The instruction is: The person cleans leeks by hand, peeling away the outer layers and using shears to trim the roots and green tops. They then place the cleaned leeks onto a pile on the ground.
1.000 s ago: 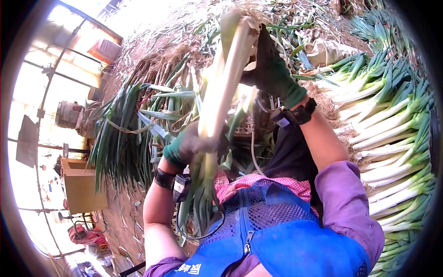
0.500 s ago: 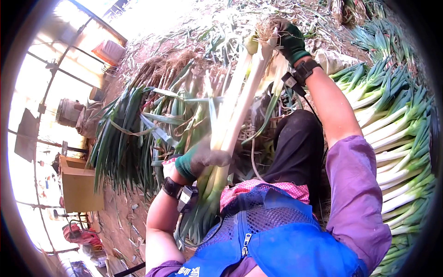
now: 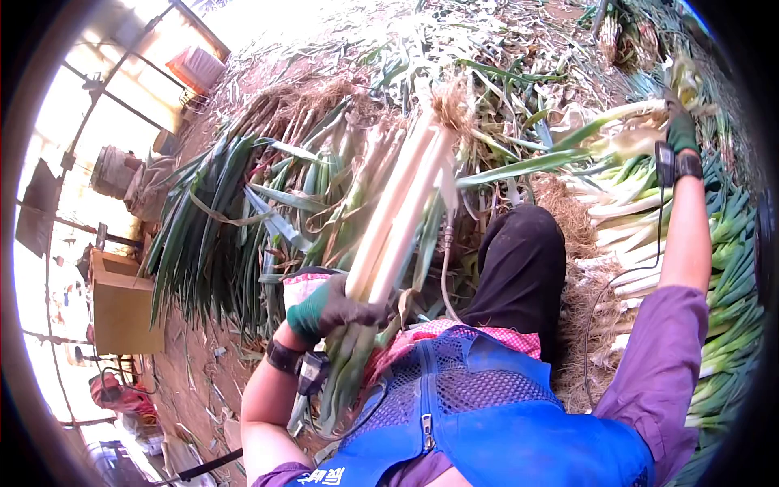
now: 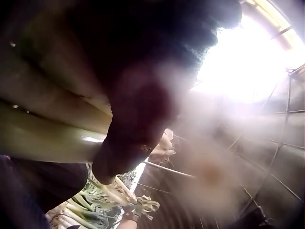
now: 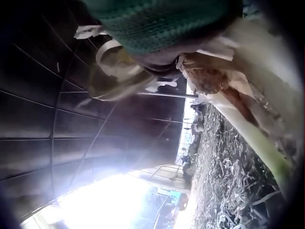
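My left hand (image 3: 345,312), in a dark glove with a green cuff, grips a pair of thick leeks (image 3: 398,215) where the white shafts turn green. Their roots point up and away, and the leaves hang down by the blue vest. Gloved fingers wrap around the pale stalks (image 4: 52,138) in the left wrist view. Out at the far right, my right hand (image 3: 680,134) holds stripped outer leek leaves (image 3: 621,134), which trail leftward above the pile of white leeks. In the right wrist view, pale leaf layers (image 5: 257,62) hang beside the green cuff (image 5: 167,24).
A heap of unpeeled leeks (image 3: 219,219) with dark green leaves lies to the left. Rows of clean white leeks (image 3: 718,325) line the right side. Leaf scraps (image 3: 454,49) litter the ground ahead. A thin hose (image 3: 446,276) stands near the knee (image 3: 523,252).
My right hand has left the root end of the leeks and swung far right, pulling stripped leaves with it. My left hand keeps its hold on the leeks, whose root end is lower now.
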`<act>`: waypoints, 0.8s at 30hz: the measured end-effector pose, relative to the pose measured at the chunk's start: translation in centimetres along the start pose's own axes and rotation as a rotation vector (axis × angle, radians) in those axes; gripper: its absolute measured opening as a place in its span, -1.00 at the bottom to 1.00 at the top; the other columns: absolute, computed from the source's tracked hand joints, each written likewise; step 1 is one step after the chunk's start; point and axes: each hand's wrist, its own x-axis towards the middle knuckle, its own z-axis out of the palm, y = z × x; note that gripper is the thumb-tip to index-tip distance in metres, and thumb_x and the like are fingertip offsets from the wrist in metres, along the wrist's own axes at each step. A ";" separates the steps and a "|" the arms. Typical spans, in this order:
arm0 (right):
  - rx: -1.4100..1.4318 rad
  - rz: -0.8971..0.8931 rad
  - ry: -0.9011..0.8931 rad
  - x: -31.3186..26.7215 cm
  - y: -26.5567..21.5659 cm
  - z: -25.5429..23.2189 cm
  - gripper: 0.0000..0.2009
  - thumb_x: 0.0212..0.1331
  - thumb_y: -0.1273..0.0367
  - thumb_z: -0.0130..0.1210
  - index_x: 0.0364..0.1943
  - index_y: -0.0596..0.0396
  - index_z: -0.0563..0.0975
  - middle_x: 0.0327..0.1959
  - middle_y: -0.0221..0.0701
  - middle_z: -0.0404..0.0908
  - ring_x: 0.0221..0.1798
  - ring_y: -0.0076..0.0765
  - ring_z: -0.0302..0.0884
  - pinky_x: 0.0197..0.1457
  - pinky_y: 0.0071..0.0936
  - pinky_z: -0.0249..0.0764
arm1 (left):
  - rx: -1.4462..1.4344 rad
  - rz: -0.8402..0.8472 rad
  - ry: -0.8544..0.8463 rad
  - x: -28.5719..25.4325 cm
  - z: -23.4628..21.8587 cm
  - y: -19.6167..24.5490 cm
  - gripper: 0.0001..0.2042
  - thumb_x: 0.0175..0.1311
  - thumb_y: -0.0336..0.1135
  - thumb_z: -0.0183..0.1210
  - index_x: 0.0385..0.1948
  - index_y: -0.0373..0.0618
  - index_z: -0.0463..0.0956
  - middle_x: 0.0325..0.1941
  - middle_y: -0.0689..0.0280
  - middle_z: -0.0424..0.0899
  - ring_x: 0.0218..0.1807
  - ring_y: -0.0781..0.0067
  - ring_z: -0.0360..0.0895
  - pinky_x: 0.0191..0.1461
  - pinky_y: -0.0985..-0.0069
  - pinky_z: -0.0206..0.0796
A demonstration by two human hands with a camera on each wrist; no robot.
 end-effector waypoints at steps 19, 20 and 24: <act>-0.254 -0.280 -0.223 -6.9 -14.4 17.4 -0.62 0.37 0.16 0.03 0.09 0.11 0.59 -0.18 -0.13 0.72 -0.18 -0.02 0.69 -0.06 -0.17 0.58 | 0.383 0.718 0.583 -3.8 -15.8 14.1 -0.68 0.40 -0.24 0.18 0.10 -0.17 0.58 -0.12 0.29 0.67 -0.08 0.46 0.61 0.05 0.47 0.48; 0.007 -0.355 -0.166 -7.0 -18.8 17.8 -0.61 0.36 0.17 0.06 0.14 0.11 0.54 -0.10 -0.13 0.66 -0.09 -0.03 0.63 0.03 -0.18 0.53 | 0.305 0.706 0.645 -4.4 -14.7 14.4 -0.69 0.36 -0.24 0.21 0.05 -0.16 0.59 -0.16 0.32 0.66 -0.13 0.47 0.60 -0.01 0.48 0.47; 0.361 -0.801 -0.687 -17.7 -26.9 23.4 -0.47 0.35 0.22 0.14 0.34 0.11 0.33 0.25 -0.14 0.40 0.25 -0.08 0.42 0.35 -0.23 0.33 | -0.006 0.655 0.878 -6.8 -8.2 16.9 -0.73 0.20 -0.25 0.36 -0.11 -0.10 0.62 -0.34 0.40 0.62 -0.32 0.50 0.55 -0.25 0.52 0.43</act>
